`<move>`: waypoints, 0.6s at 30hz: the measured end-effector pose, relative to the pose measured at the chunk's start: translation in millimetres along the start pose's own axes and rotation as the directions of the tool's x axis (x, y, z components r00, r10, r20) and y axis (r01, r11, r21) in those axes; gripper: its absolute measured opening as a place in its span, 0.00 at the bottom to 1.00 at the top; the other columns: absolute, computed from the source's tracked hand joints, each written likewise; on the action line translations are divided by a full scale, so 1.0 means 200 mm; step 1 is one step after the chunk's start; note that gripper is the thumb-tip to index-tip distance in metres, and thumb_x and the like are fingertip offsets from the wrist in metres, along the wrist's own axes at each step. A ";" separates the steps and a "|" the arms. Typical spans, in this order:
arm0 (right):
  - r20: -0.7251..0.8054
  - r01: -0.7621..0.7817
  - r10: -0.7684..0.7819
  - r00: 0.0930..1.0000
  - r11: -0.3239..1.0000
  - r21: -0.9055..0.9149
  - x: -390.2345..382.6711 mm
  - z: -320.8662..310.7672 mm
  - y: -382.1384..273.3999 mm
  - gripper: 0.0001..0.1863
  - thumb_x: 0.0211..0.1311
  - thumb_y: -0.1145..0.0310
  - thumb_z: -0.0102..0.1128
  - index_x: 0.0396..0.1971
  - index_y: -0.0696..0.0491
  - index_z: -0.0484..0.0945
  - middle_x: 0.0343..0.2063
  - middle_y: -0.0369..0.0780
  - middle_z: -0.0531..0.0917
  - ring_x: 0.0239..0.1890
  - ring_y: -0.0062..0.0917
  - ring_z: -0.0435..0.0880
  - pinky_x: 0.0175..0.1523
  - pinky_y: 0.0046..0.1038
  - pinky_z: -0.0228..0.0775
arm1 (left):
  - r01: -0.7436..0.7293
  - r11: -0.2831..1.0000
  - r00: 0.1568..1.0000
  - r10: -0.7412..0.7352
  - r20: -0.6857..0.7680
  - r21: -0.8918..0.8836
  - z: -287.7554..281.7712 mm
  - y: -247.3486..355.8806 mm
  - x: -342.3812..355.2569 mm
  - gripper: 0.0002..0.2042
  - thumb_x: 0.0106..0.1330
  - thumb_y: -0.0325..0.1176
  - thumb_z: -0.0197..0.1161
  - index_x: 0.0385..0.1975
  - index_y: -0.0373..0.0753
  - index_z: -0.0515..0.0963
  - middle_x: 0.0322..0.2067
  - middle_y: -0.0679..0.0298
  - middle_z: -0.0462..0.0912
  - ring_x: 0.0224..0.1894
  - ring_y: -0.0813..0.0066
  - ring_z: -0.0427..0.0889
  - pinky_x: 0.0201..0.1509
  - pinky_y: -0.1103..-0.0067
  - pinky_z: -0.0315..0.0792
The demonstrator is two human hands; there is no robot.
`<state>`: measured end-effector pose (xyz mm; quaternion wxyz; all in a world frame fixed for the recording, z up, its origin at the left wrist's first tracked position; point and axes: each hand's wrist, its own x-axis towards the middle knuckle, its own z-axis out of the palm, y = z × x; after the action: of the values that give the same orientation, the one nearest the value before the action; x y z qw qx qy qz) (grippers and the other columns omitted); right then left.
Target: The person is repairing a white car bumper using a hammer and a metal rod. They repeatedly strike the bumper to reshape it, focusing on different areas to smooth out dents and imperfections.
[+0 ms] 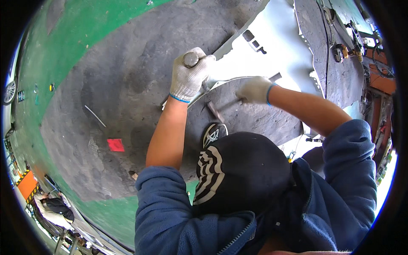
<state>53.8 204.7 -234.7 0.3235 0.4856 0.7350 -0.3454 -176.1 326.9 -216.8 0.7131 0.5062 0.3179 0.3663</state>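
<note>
left hand (190, 77), gloved, is closed in a fist round a bar (190, 59) whose round metal end shows at the top of the grip; its lower end is hidden, so i cannot tell whether it meets the metal below. right hand (255, 90), also gloved and a little blurred, grips a hammer (216, 112) by the handle, the head sitting to the left of that hand and just below and right of the left one. the pale sheet panel (280, 46) lies beyond both hands, up and to the right of the left fist, its narrow corner running in under that fist and its curved edge passing between the two hands.

as i judge it, the work is under way: both tools are in hand at the curved edge, and the panel is lying in place. the finish of that edge is too small to read, so how much is shaped and how much is left i cannot say; hammering along the curve is likely not done.

under the hands is a dark mat (127, 72) on green floor (80, 38). left of the left hand lie a white stick (94, 116) and a red square (115, 145); a shoe (214, 135) is just below the hammer head. far left of the hands stands a wheel (9, 92); far right of the right hand are some tools (341, 53) and orange boards (381, 83).
</note>
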 end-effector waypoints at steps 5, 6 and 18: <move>-0.073 -0.044 0.036 0.997 0.993 -0.112 0.00 -0.15 -0.01 0.12 0.77 0.54 0.68 0.46 0.45 0.91 0.38 0.40 0.93 0.41 0.38 0.96 0.48 0.45 0.87 | 0.014 0.999 1.000 -0.015 0.012 0.045 0.04 0.02 0.01 0.14 0.74 0.24 0.70 0.24 0.40 0.77 0.20 0.74 0.74 0.21 0.88 0.72 0.25 0.79 0.66; -0.038 -0.035 0.030 0.999 0.992 -0.119 -0.02 -0.12 -0.06 0.11 0.78 0.55 0.67 0.46 0.45 0.91 0.39 0.40 0.93 0.42 0.38 0.96 0.49 0.45 0.88 | 0.010 0.998 1.000 -0.011 0.008 0.065 0.03 0.02 0.01 0.14 0.74 0.24 0.71 0.25 0.41 0.77 0.20 0.74 0.75 0.21 0.87 0.72 0.25 0.79 0.66; -0.128 -0.145 0.129 0.983 0.981 -0.126 0.01 -0.13 0.00 0.15 0.74 0.53 0.70 0.46 0.48 0.93 0.39 0.43 0.93 0.47 0.41 0.95 0.50 0.46 0.87 | 0.032 0.999 0.999 -0.032 0.003 -0.019 0.00 0.04 0.05 0.13 0.74 0.25 0.72 0.25 0.41 0.78 0.20 0.75 0.76 0.22 0.88 0.73 0.25 0.79 0.66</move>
<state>49.0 227.7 -222.0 0.3341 0.5318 0.7396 -0.2421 -172.0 337.3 -210.3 0.7240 0.4948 0.3217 0.3570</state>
